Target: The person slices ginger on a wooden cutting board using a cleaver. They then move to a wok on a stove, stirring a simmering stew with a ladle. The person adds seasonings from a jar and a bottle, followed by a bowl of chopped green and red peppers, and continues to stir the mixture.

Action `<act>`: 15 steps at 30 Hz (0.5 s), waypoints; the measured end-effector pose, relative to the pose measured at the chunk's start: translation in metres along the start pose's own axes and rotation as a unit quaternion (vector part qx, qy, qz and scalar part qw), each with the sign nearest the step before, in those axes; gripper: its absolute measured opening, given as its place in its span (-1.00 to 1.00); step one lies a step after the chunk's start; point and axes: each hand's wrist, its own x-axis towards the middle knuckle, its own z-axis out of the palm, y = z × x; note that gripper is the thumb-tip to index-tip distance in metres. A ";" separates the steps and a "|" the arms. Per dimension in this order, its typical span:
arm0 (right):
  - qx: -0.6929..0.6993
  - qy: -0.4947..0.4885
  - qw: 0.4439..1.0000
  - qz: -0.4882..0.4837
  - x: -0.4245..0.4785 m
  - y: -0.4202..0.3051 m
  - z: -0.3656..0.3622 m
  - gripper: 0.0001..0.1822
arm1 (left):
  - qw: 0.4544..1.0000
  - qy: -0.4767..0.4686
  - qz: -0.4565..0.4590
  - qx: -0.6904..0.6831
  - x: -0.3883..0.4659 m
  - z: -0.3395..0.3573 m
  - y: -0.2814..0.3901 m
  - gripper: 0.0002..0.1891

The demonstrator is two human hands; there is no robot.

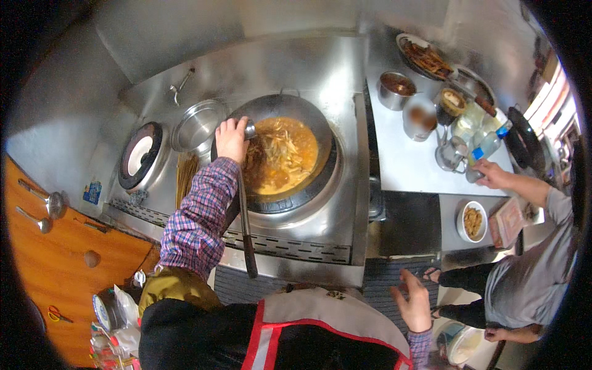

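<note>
My left hand [232, 138] is over the left edge of a large black wok [286, 104], its fingers around a small metal container [250, 129]. Orange-brown broth with pale strips of food [282, 157] fills the wok's bottom. A ladle or spatula handle [249, 249] leans out over the wok's near rim, passing just under my left wrist; its head is hidden. My right hand [413, 300] hangs low at the right, above the floor mat, fingers apart and holding nothing.
Left of the wok are a glass or metal pot lid [202, 127], a bamboo brush [187, 173] and a second burner [140, 156]. At right, a co-worker's hand [492, 174] touches a bottle on a white counter [402, 171] with a steel pot [396, 97] and a bowl of food [472, 222].
</note>
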 end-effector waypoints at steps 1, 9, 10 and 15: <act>-0.004 -0.007 1.000 0.000 -0.001 -0.001 0.001 -0.55 | 0.999 -0.002 -0.036 -0.023 -0.003 -0.003 0.000 -0.41; -0.034 -0.065 0.997 -0.008 0.004 -0.001 -0.013 -0.54 | 0.782 -0.029 -0.224 -0.582 -0.004 -0.049 0.050 -0.48; -0.030 -0.062 0.996 -0.049 0.011 -0.012 -0.019 -0.54 | 0.749 -0.036 -0.186 -0.635 -0.010 -0.024 0.038 -0.50; -0.029 -0.070 0.997 -0.012 0.006 0.008 -0.045 -0.51 | 0.701 -0.159 -0.049 -0.694 -0.004 -0.058 0.206 -0.42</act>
